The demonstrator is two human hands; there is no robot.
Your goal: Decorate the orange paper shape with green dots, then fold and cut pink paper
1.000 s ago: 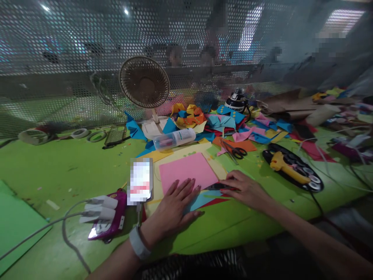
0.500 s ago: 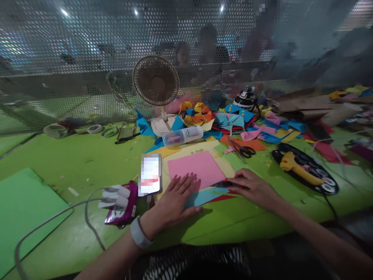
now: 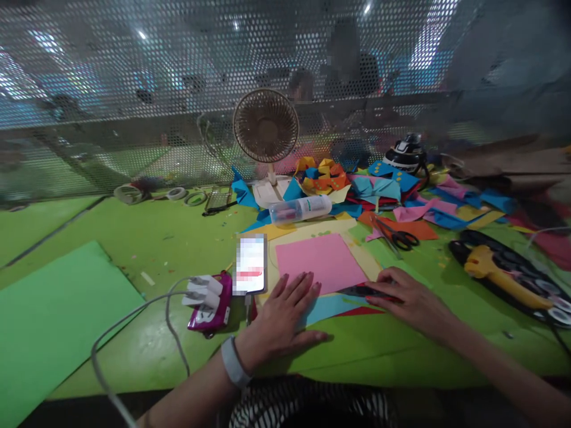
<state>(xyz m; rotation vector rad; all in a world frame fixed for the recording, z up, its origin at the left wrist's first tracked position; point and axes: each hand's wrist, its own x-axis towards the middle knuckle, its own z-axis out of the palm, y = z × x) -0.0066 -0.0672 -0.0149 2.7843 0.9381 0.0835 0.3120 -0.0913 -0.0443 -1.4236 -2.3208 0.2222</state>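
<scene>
A pink paper sheet [image 3: 319, 261] lies on a pale yellow sheet [image 3: 345, 226], and light blue paper [image 3: 325, 308] shows along its near side. My left hand [image 3: 285, 315] rests flat with fingers spread, its fingertips on the pink sheet's lower left part. At the lower right corner of that sheet, my right hand [image 3: 408, 300] has its fingers closed around a dark, slim tool [image 3: 363, 290], which looks like a cutter. Red paper [image 3: 359, 311] sticks out below the tool. A lit phone [image 3: 250, 264] lies left of the pink sheet.
Scissors [image 3: 397, 238], a clear bottle [image 3: 301, 208] and a fan [image 3: 266, 126] stand or lie beyond the sheets. Folded coloured papers [image 3: 379, 187] are heaped behind. Chargers [image 3: 203, 295] with cables and a green sheet [image 3: 62, 315] are left; a yellow glue gun [image 3: 504, 276] is right.
The camera view has turned left, so everything appears further right. My left hand stays flat on the paper and my right hand keeps hold of the dark tool near the same corner.
</scene>
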